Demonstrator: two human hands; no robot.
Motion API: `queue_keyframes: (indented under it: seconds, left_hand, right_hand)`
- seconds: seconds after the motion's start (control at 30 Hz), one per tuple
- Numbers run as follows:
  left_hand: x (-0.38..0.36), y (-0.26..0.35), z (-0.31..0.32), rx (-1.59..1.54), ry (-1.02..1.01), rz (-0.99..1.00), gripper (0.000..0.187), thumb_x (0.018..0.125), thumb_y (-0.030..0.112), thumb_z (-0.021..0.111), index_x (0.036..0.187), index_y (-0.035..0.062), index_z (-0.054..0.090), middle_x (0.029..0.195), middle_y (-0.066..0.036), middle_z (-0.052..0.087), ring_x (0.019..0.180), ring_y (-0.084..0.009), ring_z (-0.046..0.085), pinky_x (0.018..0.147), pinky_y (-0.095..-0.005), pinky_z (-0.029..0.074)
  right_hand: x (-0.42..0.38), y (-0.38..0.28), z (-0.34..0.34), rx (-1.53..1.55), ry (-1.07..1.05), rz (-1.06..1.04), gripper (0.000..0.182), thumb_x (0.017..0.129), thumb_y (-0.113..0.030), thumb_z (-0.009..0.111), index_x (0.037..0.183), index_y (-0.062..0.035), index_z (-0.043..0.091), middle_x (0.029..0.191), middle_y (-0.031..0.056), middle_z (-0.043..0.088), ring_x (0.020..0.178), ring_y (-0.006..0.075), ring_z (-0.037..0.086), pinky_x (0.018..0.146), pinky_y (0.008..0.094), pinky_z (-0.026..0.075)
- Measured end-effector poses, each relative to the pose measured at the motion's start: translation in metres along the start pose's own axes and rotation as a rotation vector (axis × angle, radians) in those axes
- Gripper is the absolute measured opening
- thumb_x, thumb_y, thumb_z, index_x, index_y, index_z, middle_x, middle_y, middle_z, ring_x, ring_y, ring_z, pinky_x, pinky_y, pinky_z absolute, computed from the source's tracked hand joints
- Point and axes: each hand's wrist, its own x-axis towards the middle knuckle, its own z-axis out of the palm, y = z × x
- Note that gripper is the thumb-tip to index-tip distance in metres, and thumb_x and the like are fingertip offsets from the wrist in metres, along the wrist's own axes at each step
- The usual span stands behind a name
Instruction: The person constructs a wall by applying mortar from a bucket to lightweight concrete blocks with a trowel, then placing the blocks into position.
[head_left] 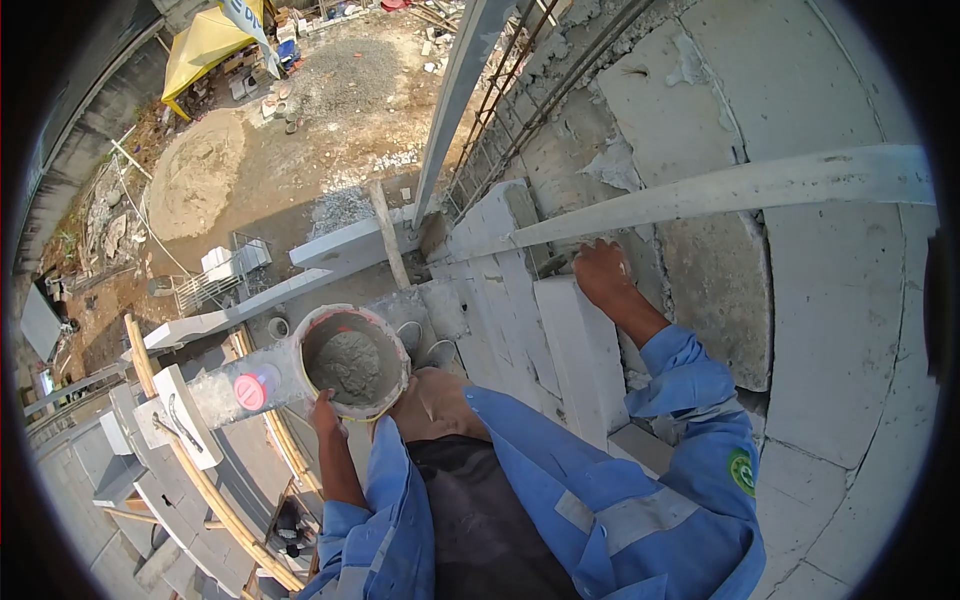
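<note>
My left hand (328,418) grips the near rim of a round bucket (401,388). Wet grey mortar (348,365) lies inside it. My right hand (604,274) is closed above the block wall, beside a white lightweight block (575,345) set along its top. A small dark piece shows just left of these fingers, perhaps part of a tool, but its kind is not visible. Just past the right hand, a long pale beam (720,195) crosses over the wall. My two shoes (424,345) show beyond the bucket.
A clear bottle with a pink lid (250,391) lies left of the bucket. Bamboo poles (225,500) run along the left. Far below are a sand pile (195,175), a yellow canopy (205,50) and stacked white blocks (235,260). Rebar (510,105) stands near the wall's far end.
</note>
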Motion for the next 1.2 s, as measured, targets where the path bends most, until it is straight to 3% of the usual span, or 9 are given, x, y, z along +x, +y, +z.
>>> queue_keyframes:
  seconds: [0.1, 0.17, 0.33, 0.4, 0.5, 0.7, 0.8, 1.07, 1.2]
  left_hand:
    - [0.000, -0.001, 0.001, -0.076, 0.009, -0.038, 0.043, 0.071, 0.006, 0.065, 0.112, 0.0011, 0.054, 0.091, -0.006, 0.052, 0.082, -0.0197, 0.053, 0.075, -0.0350, 0.046]
    - [-0.005, -0.001, 0.002, -0.054, 0.031, -0.037, 0.043, 0.071, 0.012, 0.067, 0.111, -0.0008, 0.056, 0.097, -0.009, 0.055, 0.086, -0.0232, 0.056, 0.077, -0.0372, 0.047]
    - [-0.010, -0.001, -0.003, -0.044, 0.051, 0.025, 0.043, 0.071, 0.015, 0.068, 0.110, -0.0010, 0.058, 0.102, -0.012, 0.057, 0.090, -0.0265, 0.058, 0.080, -0.0394, 0.048]
    - [-0.014, 0.003, -0.003, -0.116, 0.048, 0.013, 0.035, 0.071, 0.005, 0.063, 0.104, 0.0048, 0.053, 0.087, -0.004, 0.050, 0.076, -0.0191, 0.052, 0.067, -0.0359, 0.045]
    - [-0.015, 0.006, -0.004, -0.098, 0.060, 0.024, 0.032, 0.072, 0.006, 0.063, 0.102, 0.0055, 0.052, 0.086, -0.004, 0.050, 0.075, -0.0184, 0.052, 0.066, -0.0356, 0.045]
    - [-0.002, 0.004, -0.005, -0.126, 0.033, 0.015, 0.033, 0.073, 0.007, 0.064, 0.104, 0.0049, 0.053, 0.087, -0.004, 0.051, 0.075, -0.0189, 0.052, 0.066, -0.0352, 0.045]
    - [-0.013, 0.014, 0.001, -0.129, 0.045, -0.023, 0.036, 0.073, 0.006, 0.064, 0.107, 0.0042, 0.053, 0.089, -0.005, 0.052, 0.076, -0.0192, 0.053, 0.067, -0.0350, 0.046]
    - [0.002, 0.006, -0.003, -0.126, 0.022, 0.000, 0.047, 0.071, 0.005, 0.064, 0.116, 0.0022, 0.051, 0.091, -0.006, 0.051, 0.079, -0.0192, 0.054, 0.071, -0.0347, 0.047]
    - [-0.010, 0.014, 0.007, -0.101, 0.026, -0.057, 0.051, 0.071, 0.007, 0.064, 0.119, 0.0016, 0.050, 0.097, -0.008, 0.052, 0.086, -0.0208, 0.054, 0.077, -0.0348, 0.046]
  right_hand:
    - [0.006, 0.000, 0.002, -0.059, -0.013, -0.041, 0.021, 0.083, -0.015, 0.058, 0.095, -0.0085, 0.075, 0.105, 0.0091, 0.068, 0.106, 0.0263, 0.062, 0.088, 0.0428, 0.048]
    - [0.014, 0.000, 0.011, 0.019, 0.003, -0.066, 0.017, 0.077, -0.008, 0.060, 0.087, -0.0023, 0.073, 0.103, 0.0128, 0.068, 0.103, 0.0308, 0.062, 0.087, 0.0454, 0.050]
    - [0.027, 0.013, 0.018, 0.032, 0.036, -0.074, 0.016, 0.076, -0.008, 0.062, 0.087, -0.0042, 0.073, 0.101, 0.0130, 0.069, 0.098, 0.0317, 0.066, 0.081, 0.0460, 0.053]
    - [0.028, 0.017, 0.015, 0.066, 0.007, -0.051, 0.016, 0.075, -0.008, 0.063, 0.087, -0.0048, 0.073, 0.100, 0.0127, 0.070, 0.096, 0.0318, 0.067, 0.079, 0.0458, 0.054]
    - [0.023, 0.018, 0.011, -0.013, -0.049, -0.052, 0.017, 0.076, -0.010, 0.065, 0.091, -0.0079, 0.074, 0.102, 0.0107, 0.070, 0.099, 0.0295, 0.065, 0.083, 0.0426, 0.052]
    - [0.017, 0.017, 0.005, -0.030, -0.032, -0.003, 0.016, 0.074, -0.010, 0.068, 0.089, -0.0078, 0.074, 0.098, 0.0117, 0.070, 0.098, 0.0294, 0.066, 0.082, 0.0415, 0.053]
    - [0.017, 0.017, 0.003, 0.038, -0.182, 0.039, 0.015, 0.075, -0.010, 0.068, 0.089, -0.0076, 0.074, 0.096, 0.0123, 0.071, 0.095, 0.0304, 0.067, 0.080, 0.0418, 0.054]
    - [0.006, 0.015, 0.002, 0.032, 0.027, -0.052, 0.015, 0.076, -0.009, 0.065, 0.088, -0.0054, 0.073, 0.094, 0.0135, 0.071, 0.096, 0.0310, 0.068, 0.082, 0.0430, 0.054]
    - [0.025, 0.013, 0.019, -0.007, -0.030, -0.035, 0.018, 0.075, -0.009, 0.065, 0.090, -0.0052, 0.073, 0.098, 0.0143, 0.070, 0.098, 0.0303, 0.067, 0.083, 0.0429, 0.053]
